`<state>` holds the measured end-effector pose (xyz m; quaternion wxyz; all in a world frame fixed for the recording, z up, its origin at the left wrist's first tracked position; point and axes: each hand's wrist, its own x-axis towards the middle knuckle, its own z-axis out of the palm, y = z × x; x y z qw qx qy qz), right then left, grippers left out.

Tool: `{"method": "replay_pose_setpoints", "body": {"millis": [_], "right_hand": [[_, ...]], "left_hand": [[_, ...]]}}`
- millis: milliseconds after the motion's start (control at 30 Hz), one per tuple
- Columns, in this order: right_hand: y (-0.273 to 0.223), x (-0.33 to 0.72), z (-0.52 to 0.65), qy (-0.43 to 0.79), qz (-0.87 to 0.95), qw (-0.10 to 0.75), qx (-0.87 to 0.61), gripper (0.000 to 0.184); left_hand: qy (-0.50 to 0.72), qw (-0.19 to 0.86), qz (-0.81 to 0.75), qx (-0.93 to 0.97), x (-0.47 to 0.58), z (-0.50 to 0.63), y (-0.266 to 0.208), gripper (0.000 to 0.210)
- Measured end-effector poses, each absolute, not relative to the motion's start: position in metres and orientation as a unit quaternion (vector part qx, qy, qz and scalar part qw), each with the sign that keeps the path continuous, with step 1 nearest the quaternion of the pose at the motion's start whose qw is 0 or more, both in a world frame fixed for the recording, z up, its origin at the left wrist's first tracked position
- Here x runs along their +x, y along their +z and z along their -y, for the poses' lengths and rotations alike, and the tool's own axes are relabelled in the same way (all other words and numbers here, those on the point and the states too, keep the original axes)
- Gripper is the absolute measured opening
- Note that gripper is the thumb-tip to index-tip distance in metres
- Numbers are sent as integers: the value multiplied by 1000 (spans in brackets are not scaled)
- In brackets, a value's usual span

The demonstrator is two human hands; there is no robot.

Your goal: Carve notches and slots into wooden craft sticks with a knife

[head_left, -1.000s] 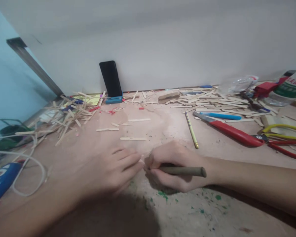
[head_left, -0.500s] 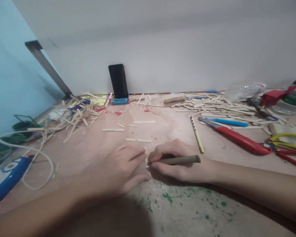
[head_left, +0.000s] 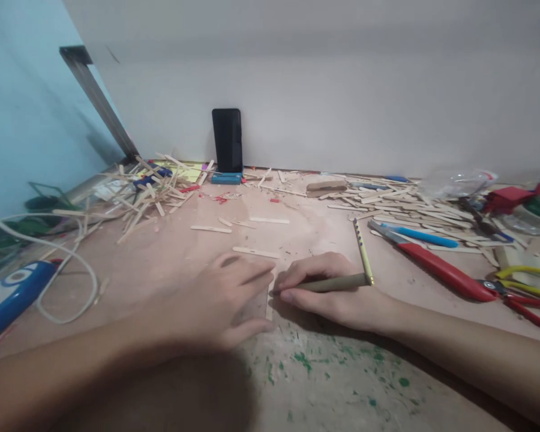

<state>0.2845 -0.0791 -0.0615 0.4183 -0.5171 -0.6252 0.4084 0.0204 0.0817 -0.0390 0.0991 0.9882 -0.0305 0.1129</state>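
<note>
A wooden popsicle stick [head_left: 269, 303] lies on the table, pointing away from me. My left hand [head_left: 227, 297] steadies it, with fingertips at its far end and the thumb at its near end. In my right hand [head_left: 326, 291] is a brownish-grey pen [head_left: 337, 283], gripped as for writing. The pen's tip is at the stick's right side, partly hidden by the fingers. Just beyond my left fingers rests a popsicle stick with a small dark mark [head_left: 255, 252]. Two more single sticks, one left [head_left: 210, 228] and one farther back [head_left: 270, 220], lie behind it.
A black phone [head_left: 227, 141] leans against the wall on a blue stand. Piles of sticks lie left [head_left: 155, 195] and right [head_left: 400, 201]. A yellow pencil [head_left: 362, 249], a blue pen [head_left: 420, 234] and red-handled pliers [head_left: 447, 271] are at right. A white cable [head_left: 92, 282] loops at left.
The view has shifted slightly, so the background sits a little to the right. My left hand still holds the stick, and the pen remains in my right hand at its side.
</note>
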Motion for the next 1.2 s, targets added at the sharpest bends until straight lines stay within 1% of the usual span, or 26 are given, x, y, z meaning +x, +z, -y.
{"method": "replay_pose_setpoints", "body": {"millis": [367, 633, 833, 1000, 1100, 1200], "right_hand": [[-63, 285, 80, 421, 613, 431, -511, 42], [-57, 280, 80, 407, 604, 449, -518, 28], [-55, 283, 81, 398, 606, 463, -510, 12], [-55, 284, 83, 403, 604, 460, -511, 15], [-55, 284, 83, 406, 597, 458, -518, 19], [-53, 284, 83, 413, 596, 455, -517, 18]], "left_hand": [[98, 132, 26, 986, 20, -80, -41, 60], [123, 148, 29, 981, 24, -77, -48, 70], [125, 149, 44, 980, 30, -74, -53, 69], [141, 146, 46, 978, 28, -77, -51, 64], [149, 150, 50, 976, 27, -80, -53, 69], [149, 154, 52, 975, 26, -81, -55, 71]]}}
